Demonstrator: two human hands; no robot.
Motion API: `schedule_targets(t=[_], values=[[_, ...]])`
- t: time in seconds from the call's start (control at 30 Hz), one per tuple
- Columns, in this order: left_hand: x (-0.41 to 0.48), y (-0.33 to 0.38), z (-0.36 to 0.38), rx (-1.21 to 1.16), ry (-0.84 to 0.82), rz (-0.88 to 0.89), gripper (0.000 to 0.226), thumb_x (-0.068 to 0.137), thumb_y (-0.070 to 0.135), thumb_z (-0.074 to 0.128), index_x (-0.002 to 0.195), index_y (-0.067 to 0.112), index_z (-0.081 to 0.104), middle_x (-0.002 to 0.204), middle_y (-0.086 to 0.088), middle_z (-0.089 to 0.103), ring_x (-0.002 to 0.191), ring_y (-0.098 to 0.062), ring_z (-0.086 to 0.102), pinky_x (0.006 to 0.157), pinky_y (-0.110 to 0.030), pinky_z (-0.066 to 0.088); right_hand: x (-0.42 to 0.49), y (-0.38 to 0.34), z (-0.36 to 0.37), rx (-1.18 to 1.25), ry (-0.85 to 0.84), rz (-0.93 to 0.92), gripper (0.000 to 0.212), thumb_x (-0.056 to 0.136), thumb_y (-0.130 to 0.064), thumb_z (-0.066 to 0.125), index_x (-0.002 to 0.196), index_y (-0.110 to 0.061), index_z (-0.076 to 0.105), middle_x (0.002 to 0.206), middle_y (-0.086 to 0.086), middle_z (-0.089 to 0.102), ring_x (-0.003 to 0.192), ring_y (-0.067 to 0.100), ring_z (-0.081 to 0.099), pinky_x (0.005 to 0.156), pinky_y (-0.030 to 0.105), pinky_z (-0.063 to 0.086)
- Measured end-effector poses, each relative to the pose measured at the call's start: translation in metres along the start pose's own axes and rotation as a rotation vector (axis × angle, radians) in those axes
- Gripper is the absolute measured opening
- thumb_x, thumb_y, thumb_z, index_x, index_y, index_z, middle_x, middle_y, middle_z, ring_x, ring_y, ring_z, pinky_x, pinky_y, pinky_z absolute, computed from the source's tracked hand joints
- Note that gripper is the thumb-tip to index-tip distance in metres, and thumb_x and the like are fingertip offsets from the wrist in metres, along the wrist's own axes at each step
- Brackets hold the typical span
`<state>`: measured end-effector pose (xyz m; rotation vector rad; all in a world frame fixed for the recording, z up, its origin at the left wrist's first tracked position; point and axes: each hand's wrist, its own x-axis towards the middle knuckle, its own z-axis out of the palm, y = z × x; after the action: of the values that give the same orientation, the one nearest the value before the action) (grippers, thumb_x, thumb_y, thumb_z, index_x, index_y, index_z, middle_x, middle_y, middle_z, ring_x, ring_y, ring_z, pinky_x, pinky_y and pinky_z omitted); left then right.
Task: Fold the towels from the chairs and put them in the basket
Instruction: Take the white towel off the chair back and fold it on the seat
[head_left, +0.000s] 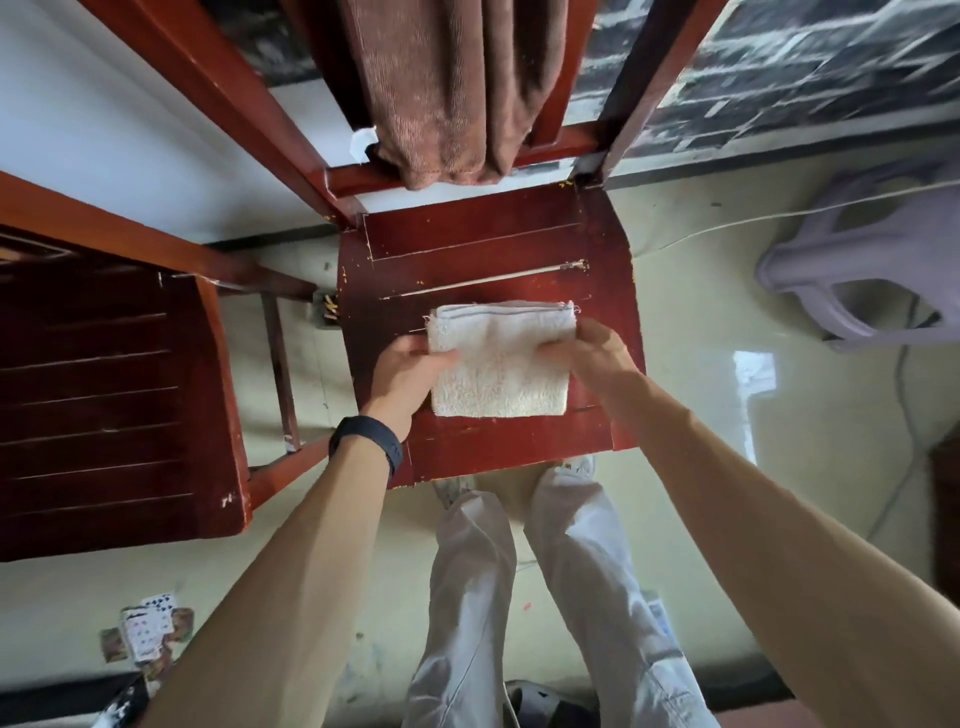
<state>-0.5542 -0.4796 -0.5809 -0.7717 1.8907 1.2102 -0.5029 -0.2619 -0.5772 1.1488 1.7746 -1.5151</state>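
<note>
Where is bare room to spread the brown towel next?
The left dark red chair's slatted seat is bare. On the middle red wooden chair seat only the back strip is free, between the folded white terry towel and the backrest with the hanging brown ribbed towel. The front is crowded: left hand and right hand grip the white towel.

A single view is taken from the person's head, aimed steeply downward and slightly forward. The chair seat is seen from close above at centre, where the white towel is gripped by the left hand and right hand. The near edge is filled by the person's legs; a second chair is cut off at left, a lilac stool at right.
</note>
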Motion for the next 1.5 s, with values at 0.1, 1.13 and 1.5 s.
schedule_targets(t=[0.1,1.13,1.5], values=[[-0.037,0.021,-0.011,-0.091,-0.092,0.059,0.047,0.070,0.028,0.085,0.113,0.022,0.067,0.106,0.005,0.073,0.107,-0.015,0.065,0.101,-0.039,0.048,-0.040,-0.018,-0.025,0.064,-0.036,-0.127,0.044,0.074,-0.013,0.079,0.116,-0.012,0.068,0.107,0.005,0.074,0.104,0.025,0.070,0.090,0.038,0.059],[-0.570,0.323,0.197,0.348,-0.935,0.954,0.018,0.093,0.024,0.065,0.109,0.018,0.072,0.099,0.003,0.076,0.086,-0.012,0.072,0.064,-0.015,0.052,-0.536,-0.044,-0.368,0.605,1.034,-0.694,0.008,0.095,-0.038,0.066,0.102,-0.036,0.065,0.092,0.001,0.073,0.085,0.021,0.073,0.076,0.045,0.059],[-0.667,0.246,0.420,0.702,-1.266,0.801,0.026,0.090,0.019,0.071,0.114,0.010,0.064,0.094,-0.004,0.069,0.074,-0.013,0.066,0.061,-0.028,0.055,-0.617,0.127,-0.477,0.921,1.227,-0.553,0.018,0.091,-0.026,0.071,0.109,-0.027,0.066,0.091,0.003,0.076,0.084,0.017,0.074,0.068,0.038,0.060]])
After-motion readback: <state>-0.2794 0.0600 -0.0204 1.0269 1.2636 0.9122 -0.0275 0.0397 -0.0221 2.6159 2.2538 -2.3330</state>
